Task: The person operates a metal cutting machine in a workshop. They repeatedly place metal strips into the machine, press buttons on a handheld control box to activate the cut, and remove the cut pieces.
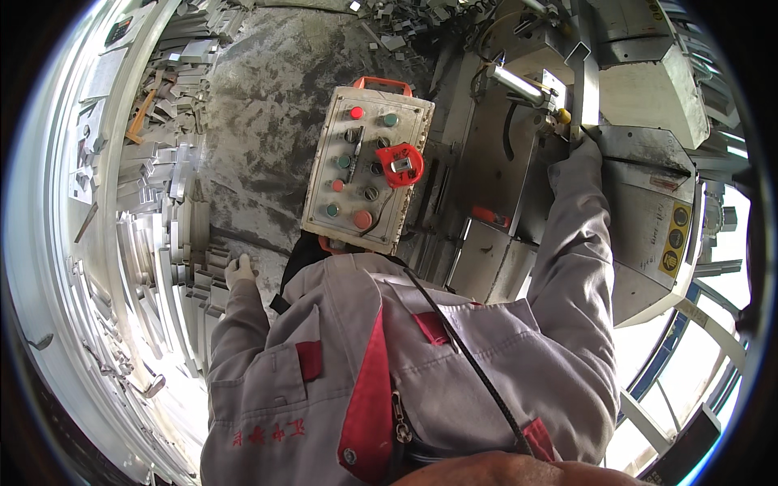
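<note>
My right hand (583, 152) reaches in at the saw-like machine (519, 138), against the lower end of a long square metal profile (587, 93). Its fingers are mostly hidden there, so its grip does not show. My left hand (241, 270), in a pale glove, hangs low at my left side beside stacked metal profiles (174, 279). Its fingertips stand a little apart and I see nothing in them. In front of me is a control box (336, 206) with red and green buttons. A red tape measure (400, 165) and a pen (356, 150) lie on it.
Silvery cylinder (516, 83) and hoses sit on the machine near the profile. Angular metal housings (648, 166) flank my right arm, one with a yellow warning label (674, 239). Offcuts (393, 40) litter the far floor. Long bright profiles (61, 235) line the left.
</note>
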{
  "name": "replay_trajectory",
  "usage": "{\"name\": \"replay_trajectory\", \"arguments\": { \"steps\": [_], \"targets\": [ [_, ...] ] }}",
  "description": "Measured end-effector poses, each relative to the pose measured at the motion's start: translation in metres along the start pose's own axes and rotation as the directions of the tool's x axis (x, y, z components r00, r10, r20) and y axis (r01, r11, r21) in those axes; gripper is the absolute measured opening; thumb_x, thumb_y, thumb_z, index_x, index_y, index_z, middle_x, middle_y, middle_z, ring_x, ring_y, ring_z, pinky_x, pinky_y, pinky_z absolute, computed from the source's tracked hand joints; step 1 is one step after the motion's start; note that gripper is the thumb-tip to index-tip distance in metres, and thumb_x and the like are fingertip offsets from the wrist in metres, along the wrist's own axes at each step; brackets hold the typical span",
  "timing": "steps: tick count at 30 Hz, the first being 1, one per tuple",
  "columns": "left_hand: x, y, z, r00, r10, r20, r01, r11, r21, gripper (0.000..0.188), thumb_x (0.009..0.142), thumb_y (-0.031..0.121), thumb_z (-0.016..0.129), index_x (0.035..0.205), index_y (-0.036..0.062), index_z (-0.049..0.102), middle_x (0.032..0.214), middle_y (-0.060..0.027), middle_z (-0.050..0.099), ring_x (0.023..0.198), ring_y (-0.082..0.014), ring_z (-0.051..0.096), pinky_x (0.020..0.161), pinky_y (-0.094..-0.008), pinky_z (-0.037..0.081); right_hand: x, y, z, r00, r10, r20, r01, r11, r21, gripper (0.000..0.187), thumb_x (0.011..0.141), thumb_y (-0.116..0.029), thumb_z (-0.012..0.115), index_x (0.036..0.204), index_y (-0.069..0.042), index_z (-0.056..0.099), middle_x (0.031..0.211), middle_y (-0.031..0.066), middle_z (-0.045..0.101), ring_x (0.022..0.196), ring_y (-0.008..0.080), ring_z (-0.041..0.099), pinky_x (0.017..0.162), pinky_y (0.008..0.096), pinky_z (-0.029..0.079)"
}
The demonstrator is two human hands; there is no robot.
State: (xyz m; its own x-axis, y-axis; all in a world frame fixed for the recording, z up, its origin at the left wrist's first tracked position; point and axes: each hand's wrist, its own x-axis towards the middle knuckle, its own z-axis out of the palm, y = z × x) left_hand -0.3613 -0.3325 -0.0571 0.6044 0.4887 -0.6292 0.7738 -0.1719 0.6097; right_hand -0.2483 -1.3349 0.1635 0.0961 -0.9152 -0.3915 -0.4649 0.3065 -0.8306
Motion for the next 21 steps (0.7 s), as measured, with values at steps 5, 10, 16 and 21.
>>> {"name": "replay_trajectory", "arguments": {
  "steps": [5, 10, 16, 21],
  "targets": [
    [-0.028, 0.08, 0.035, 0.995, 0.055, 0.082, -0.044, 0.99, -0.132, 0.023, 0.103, 0.026, 0.076, 0.112, 0.0046, 0.073, 0.092, -0.0048, 0.074, 0.069, -0.0142, 0.067, 0.06, -0.0286, 0.056, -0.054, -0.002, -0.033, 0.975, -0.214, -0.065, 0.218, 0.974, 0.064, 0.019, 0.091, -0.007, 0.081, 0.109, 0.0, 0.079, 0.1, 0.0033, 0.075, 0.073, 0.0147, 0.066, 0.058, 0.0297, 0.051],
    [-0.116, 0.212, 0.094, 0.859, 0.437, 0.265, -0.419, 0.899, -0.126, 0.014, 0.101, 0.015, 0.08, 0.107, 0.0043, 0.074, 0.088, 0.0018, 0.069, 0.073, -0.0078, 0.059, 0.069, -0.0262, 0.053, -0.238, 0.01, -0.011, 0.78, -0.51, 0.362, 0.435, 0.858, 0.273, 0.027, 0.1, 0.003, 0.071, 0.126, -0.002, 0.076, 0.103, 0.0017, 0.077, 0.073, 0.0078, 0.064, 0.058, 0.0213, 0.048],
    [-0.251, 0.313, 0.137, 0.372, 0.455, 0.809, -0.333, 0.879, -0.341, 0.081, 0.098, 0.011, 0.083, 0.165, 0.0097, 0.038, 0.153, -0.0177, 0.057, 0.13, -0.0229, 0.062, 0.108, -0.038, 0.054, -0.434, 0.057, 0.017, 0.016, -0.413, 0.91, 0.72, 0.636, 0.276, 0.026, 0.087, 0.009, 0.076, 0.112, 0.0, 0.077, 0.108, 0.0103, 0.074, 0.101, 0.0257, 0.075, 0.088, 0.0355, 0.059],
    [-0.26, 0.318, 0.117, 0.295, 0.516, 0.804, -0.579, 0.766, -0.279, 0.055, 0.097, 0.01, 0.081, 0.147, -0.0026, 0.06, 0.134, -0.0121, 0.072, 0.125, -0.0153, 0.065, 0.109, -0.0334, 0.053, -0.501, 0.056, 0.036, -0.346, -0.33, 0.878, 0.728, 0.496, 0.473, 0.038, 0.086, 0.002, 0.079, 0.122, -0.004, 0.074, 0.114, 0.015, 0.073, 0.101, 0.0368, 0.075, 0.089, 0.0415, 0.06]
  ]
}}
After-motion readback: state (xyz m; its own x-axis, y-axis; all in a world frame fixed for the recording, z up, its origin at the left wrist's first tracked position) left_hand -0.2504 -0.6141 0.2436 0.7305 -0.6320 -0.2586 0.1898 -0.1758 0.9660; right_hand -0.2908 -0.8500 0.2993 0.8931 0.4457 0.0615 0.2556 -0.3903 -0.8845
